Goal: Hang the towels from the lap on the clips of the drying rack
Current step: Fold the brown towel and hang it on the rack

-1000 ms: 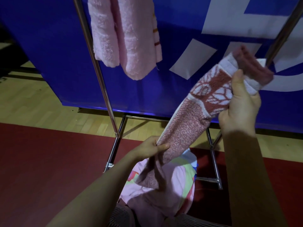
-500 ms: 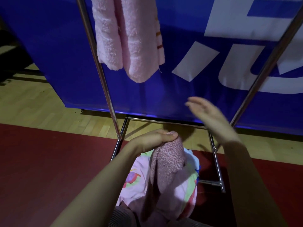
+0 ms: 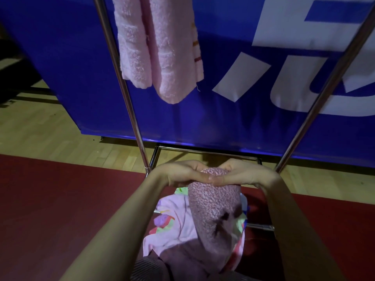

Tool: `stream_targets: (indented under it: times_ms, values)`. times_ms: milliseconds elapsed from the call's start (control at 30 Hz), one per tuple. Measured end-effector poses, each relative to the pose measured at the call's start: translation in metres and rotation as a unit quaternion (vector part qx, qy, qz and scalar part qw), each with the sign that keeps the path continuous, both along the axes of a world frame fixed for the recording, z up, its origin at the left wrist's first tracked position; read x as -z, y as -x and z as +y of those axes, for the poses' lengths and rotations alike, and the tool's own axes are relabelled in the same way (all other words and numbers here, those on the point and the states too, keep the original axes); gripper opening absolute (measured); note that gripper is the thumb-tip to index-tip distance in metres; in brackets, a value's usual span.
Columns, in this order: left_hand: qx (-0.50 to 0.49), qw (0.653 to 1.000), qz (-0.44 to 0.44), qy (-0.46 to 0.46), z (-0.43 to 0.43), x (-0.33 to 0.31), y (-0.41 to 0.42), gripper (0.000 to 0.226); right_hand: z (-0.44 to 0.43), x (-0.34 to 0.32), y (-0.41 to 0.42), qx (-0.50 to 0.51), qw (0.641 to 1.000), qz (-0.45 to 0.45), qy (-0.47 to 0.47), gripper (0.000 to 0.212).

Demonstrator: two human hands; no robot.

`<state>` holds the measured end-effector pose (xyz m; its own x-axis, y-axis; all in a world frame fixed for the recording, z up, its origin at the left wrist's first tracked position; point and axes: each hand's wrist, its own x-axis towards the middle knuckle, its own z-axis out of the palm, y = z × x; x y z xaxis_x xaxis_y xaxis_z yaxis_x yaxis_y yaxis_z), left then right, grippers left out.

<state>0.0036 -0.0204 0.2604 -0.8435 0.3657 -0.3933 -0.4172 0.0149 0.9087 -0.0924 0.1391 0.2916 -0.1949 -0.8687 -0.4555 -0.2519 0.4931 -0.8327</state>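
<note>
Your right hand (image 3: 247, 175) has dropped back beside the left hand (image 3: 182, 173). Both hands now pinch the top of the mauve towel (image 3: 215, 205) above your lap, likely regripping before lifting it to the drying rack (image 3: 129, 110), whose clips sit out of view.

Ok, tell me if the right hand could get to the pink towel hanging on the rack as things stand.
Probably yes. Nothing stands between the right hand and the hanging pink towel; the gap between the rack poles is free. But it grips the mauve towel and would have to let go.
</note>
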Motion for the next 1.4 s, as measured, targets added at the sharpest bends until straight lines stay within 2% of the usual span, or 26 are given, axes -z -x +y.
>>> stream_targets:
  times_ms: [100,200,267,333,400,467,533,633,833,1000,1233,1300,1400]
  values:
    - [0.054,0.998,-0.037,0.016,-0.002,-0.002,-0.005,0.017,0.005,-0.004,0.002,0.03,0.998,-0.043,0.018,0.014]
    - [0.06,0.996,-0.066,0.005,-0.012,0.011,-0.007,0.041,0.013,-0.006,0.006,0.059,0.992,-0.072,0.082,0.018]
    - [0.026,0.998,-0.054,-0.017,-0.016,0.012,-0.006,0.049,0.017,-0.005,0.009,0.074,0.985,-0.072,0.137,0.019]
    - [-0.03,0.999,-0.01,-0.038,-0.015,0.009,-0.003,0.051,0.019,-0.002,0.009,0.117,0.969,-0.125,0.176,0.012]
    - [-0.081,0.99,0.032,-0.109,-0.011,0.002,-0.002,0.049,0.019,-0.003,0.009,0.135,0.954,-0.19,0.19,0.012]
    - [-0.126,0.975,0.062,-0.172,-0.007,-0.001,0.0,0.048,0.018,-0.001,0.011,0.107,0.951,-0.214,0.194,0.035]
    - [-0.148,0.967,0.073,-0.192,-0.006,-0.003,0.002,0.051,0.016,0.0,0.011,0.097,0.952,-0.226,0.182,0.059]
    - [-0.128,0.974,0.071,-0.171,-0.008,-0.007,0.003,0.053,0.01,-0.001,0.014,0.115,0.953,-0.213,0.181,0.073]
    - [-0.154,0.971,0.11,-0.146,-0.004,-0.026,0.002,0.053,0.001,-0.006,0.009,0.185,0.926,-0.227,0.24,0.073]
    - [-0.156,0.972,0.125,-0.123,-0.001,-0.04,0.0,0.055,0.005,-0.025,0.003,0.191,0.913,-0.229,0.277,0.064]
    - [-0.066,0.99,0.127,0.001,-0.005,-0.13,-0.001,0.066,0.014,-0.099,0.01,0.174,0.92,-0.184,0.298,0.062]
    - [-0.074,0.986,0.146,-0.004,-0.008,-0.158,-0.004,0.059,0.01,-0.124,0.012,0.181,0.913,-0.175,0.32,0.063]
    - [-0.124,0.972,0.198,-0.02,-0.006,-0.201,-0.009,0.035,-0.002,-0.167,0.011,0.173,0.899,-0.176,0.361,0.06]
